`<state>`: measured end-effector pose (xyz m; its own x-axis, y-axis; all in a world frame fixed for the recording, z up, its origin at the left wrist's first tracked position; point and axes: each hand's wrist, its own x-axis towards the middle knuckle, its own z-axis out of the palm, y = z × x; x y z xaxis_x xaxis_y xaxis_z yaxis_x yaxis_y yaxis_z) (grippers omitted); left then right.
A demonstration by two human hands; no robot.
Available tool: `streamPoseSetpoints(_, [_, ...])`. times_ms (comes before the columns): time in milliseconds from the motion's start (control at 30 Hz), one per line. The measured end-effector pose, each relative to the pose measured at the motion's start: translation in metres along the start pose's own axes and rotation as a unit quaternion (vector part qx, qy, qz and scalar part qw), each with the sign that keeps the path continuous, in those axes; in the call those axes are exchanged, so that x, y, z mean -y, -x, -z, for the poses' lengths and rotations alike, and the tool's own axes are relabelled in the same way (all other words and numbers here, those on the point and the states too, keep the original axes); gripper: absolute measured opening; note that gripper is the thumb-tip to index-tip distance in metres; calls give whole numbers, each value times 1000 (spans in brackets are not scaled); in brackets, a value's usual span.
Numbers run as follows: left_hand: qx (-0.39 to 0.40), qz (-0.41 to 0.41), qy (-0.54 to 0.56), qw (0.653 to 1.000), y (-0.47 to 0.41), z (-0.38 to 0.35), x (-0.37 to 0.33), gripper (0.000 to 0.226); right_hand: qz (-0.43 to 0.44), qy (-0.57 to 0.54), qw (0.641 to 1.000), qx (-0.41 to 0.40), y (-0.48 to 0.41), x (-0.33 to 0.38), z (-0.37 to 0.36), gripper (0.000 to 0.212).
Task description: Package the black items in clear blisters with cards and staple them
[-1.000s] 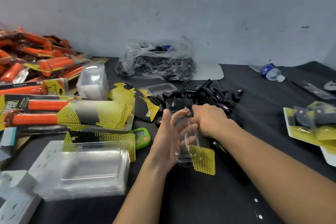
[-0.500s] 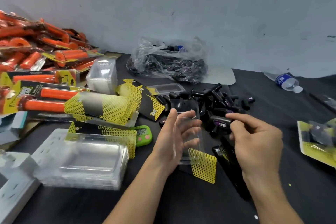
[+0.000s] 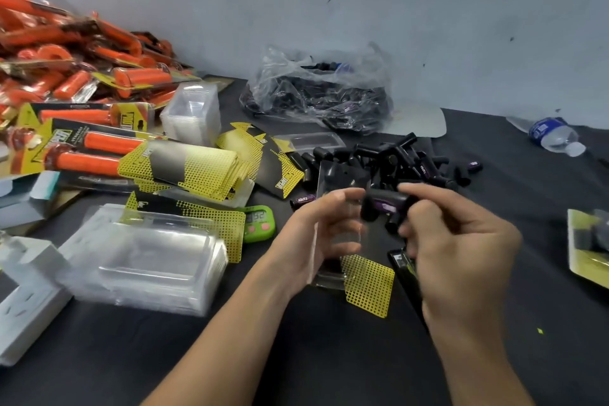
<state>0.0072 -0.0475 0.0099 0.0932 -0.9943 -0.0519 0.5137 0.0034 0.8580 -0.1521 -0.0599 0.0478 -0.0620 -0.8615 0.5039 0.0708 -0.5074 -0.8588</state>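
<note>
My left hand (image 3: 318, 234) holds a clear blister (image 3: 342, 231) upright above the table, with a yellow dotted card (image 3: 369, 283) showing at its lower end. My right hand (image 3: 461, 241) pinches a black item with a purple label (image 3: 384, 206) right at the blister's upper part. A heap of loose black items (image 3: 395, 158) lies just behind my hands. More of them fill a clear plastic bag (image 3: 316, 92) by the wall. A black stapler (image 3: 405, 270) lies on the table, partly hidden under my right hand.
A stack of empty clear blisters (image 3: 145, 260) and a pile of yellow cards (image 3: 184, 168) lie to the left, a green timer (image 3: 258, 221) beside them. Orange-handled packaged goods (image 3: 75, 76) pile up at far left. A water bottle (image 3: 557, 135) lies far right; finished packs (image 3: 590, 241) sit at the right edge.
My right hand picked a black item out of the heap and brought it left to the blister that my left hand holds. The camera view shifted slightly.
</note>
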Motion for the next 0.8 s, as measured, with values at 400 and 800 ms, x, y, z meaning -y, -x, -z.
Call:
streamPoseSetpoints(400, [-14, 55, 15, 998, 3, -5, -4, 64, 60, 235, 933, 265, 27, -16, -17, 28])
streamPoseSetpoints(800, [-18, 39, 140, 989, 3, 7, -16, 59, 62, 356, 923, 134, 27, -10, -8, 18])
